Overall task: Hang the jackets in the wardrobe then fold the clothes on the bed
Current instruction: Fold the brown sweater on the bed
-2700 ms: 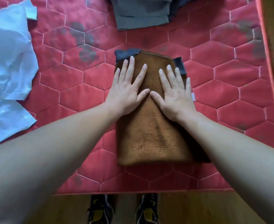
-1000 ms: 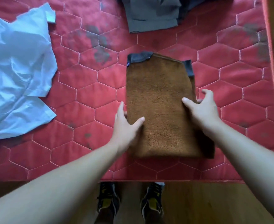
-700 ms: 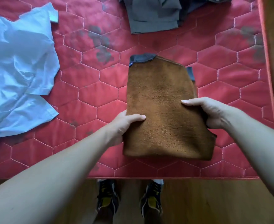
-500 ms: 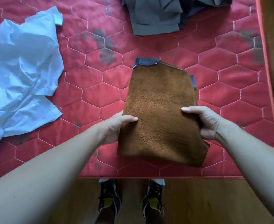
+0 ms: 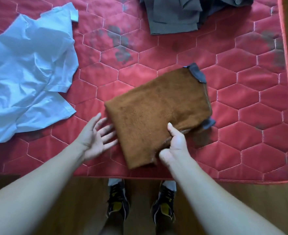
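right hand (image 5: pixel 174 143) grips folded brown garment (image 5: pixel 158 114) | left hand (image 5: pixel 95 136) flat beside it | red mattress (image 5: pixel 241 116)

A red bed (image 5: pixel 241 150) quilted in hexagons, blotched with dark stains toward its far edge, stood on a brown wooden floor (image 5: pixel 85 214).

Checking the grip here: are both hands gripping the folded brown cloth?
No, only the right hand grips the brown cloth at its near edge; the left hand lies open, fingers straight, at its side.
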`<state>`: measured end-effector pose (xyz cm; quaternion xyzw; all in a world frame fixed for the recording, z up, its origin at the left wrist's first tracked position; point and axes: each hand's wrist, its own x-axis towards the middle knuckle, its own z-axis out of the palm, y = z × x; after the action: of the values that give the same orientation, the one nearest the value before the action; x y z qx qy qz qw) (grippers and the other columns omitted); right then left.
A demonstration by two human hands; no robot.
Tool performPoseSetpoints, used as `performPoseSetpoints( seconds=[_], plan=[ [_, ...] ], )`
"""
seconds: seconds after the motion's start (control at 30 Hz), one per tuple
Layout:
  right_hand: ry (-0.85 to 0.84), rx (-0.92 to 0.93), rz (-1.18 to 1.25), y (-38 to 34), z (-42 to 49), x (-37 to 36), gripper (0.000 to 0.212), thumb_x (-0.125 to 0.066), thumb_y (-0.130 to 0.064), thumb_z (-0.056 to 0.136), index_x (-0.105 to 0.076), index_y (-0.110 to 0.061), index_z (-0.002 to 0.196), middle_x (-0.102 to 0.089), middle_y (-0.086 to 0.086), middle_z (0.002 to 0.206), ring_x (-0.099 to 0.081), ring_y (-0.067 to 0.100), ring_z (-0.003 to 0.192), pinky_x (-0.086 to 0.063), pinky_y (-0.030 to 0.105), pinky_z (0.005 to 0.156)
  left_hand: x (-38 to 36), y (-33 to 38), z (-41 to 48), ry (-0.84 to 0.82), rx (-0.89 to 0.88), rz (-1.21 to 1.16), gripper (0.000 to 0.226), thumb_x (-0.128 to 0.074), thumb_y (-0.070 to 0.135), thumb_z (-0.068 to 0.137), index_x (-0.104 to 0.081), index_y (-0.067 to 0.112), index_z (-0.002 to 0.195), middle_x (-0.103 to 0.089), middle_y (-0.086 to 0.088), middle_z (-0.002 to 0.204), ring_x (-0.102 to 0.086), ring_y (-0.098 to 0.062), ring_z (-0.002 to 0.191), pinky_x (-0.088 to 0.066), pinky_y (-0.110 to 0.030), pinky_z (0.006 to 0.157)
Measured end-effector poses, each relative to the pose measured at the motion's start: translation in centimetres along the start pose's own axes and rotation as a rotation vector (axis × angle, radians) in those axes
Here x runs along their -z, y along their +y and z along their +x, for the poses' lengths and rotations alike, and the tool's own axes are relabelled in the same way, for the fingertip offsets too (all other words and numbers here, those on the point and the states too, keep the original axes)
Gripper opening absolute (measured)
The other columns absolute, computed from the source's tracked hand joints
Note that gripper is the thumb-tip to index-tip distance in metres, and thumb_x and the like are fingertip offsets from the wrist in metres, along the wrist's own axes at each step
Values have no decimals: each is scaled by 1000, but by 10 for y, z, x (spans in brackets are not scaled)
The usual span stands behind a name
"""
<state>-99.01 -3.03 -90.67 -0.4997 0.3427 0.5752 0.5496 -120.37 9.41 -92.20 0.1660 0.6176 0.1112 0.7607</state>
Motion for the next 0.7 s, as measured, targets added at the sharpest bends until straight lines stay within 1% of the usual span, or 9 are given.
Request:
performPoseSetpoints(
  seconds=[0.07, 0.17, 0.23, 0.3, 0.43, 0.5, 0.57, 0.63, 0.7],
  plan=[
    [-14, -20, 16, 25, 6, -8, 39, -70, -34, 94, -69, -7, 122, -75, 18, 111, -71, 36, 104, -53, 55, 95, -10, -11, -11, -32, 9, 69, 49, -65, 53, 85, -61, 29, 127, -74, 1, 114, -67, -18, 110, -54, -39, 85],
    [-82, -41, -42, 41, 11, -4, 56, -76, -38, 87, -63, -6, 132, -73, 18, 120, -71, 37, 110, -54, 53, 97, -26, -12, -14, 17, -107, 173, 36, -76, 23, 85, -66, 10, 117, -78, -4, 94, -74, -17, 86, -58, -30, 69],
    [-126, -45, -102, 35, 8, 4, 54, -74, -35, 88, -62, -7, 133, -72, 18, 121, -70, 35, 112, -52, 52, 101, -28, -6, -10, 37, -189, 183, 44, -76, 7, 80, -62, 8, 122, -77, -9, 97, -74, -21, 83, -60, -37, 72],
    [-101, -4, -103, 16, 7, 15, 46, -70, -32, 93, -62, -8, 131, -73, 17, 120, -69, 34, 112, -52, 52, 102, -27, 5, -8, 28, -273, 238, 45, -75, 3, 81, -58, 19, 119, -75, -6, 105, -72, -20, 87, -58, -39, 78],
    [75, 268, -176, -50, 20, 37, 45, -64, -35, 97, -59, -13, 136, -70, 9, 126, -70, 25, 104, -58, 43, 85, -14, 39, 4, 91, -360, 359, 41, -68, 7, 91, -51, 24, 125, -69, -2, 113, -68, -15, 89, -56, -35, 80],
    [170, 455, -460, -84, 27, 40, 53, -68, -43, 94, -52, -17, 138, -70, 8, 118, -68, 21, 95, -56, 36, 75, -1, 53, 14, 113, -342, 426, 48, -70, 12, 91, -49, 24, 132, -68, -11, 122, -68, -18, 91, -55, -36, 80],
    [339, 745, -918, -113, 35, 37, 71, -74, -50, 85, -44, -20, 141, -64, 13, 126, -62, 25, 106, -52, 40, 89, 6, 60, 21, 193, -398, 654, 64, -71, 17, 91, -39, 27, 145, -61, -16, 130, -65, -22, 103, -53, -37, 86],
    [358, 1141, -1408, -127, 39, 22, 74, -67, -50, 89, -42, -13, 148, -52, 16, 143, -49, 29, 131, -38, 42, 112, 1, 64, 25, 360, -635, 995, 83, -69, 28, 90, -22, 26, 158, -44, -17, 145, -47, -28, 132, -39, -41, 111],
    [210, 1344, -1763, -114, 41, -4, 76, -54, -57, 94, -37, -14, 154, -38, 14, 157, -32, 31, 147, -25, 50, 122, -18, 58, 24, 415, -920, 1285, 84, -58, 42, 91, -18, 21, 161, -26, -19, 158, -23, -32, 149, -20, -45, 122]
  ],
)
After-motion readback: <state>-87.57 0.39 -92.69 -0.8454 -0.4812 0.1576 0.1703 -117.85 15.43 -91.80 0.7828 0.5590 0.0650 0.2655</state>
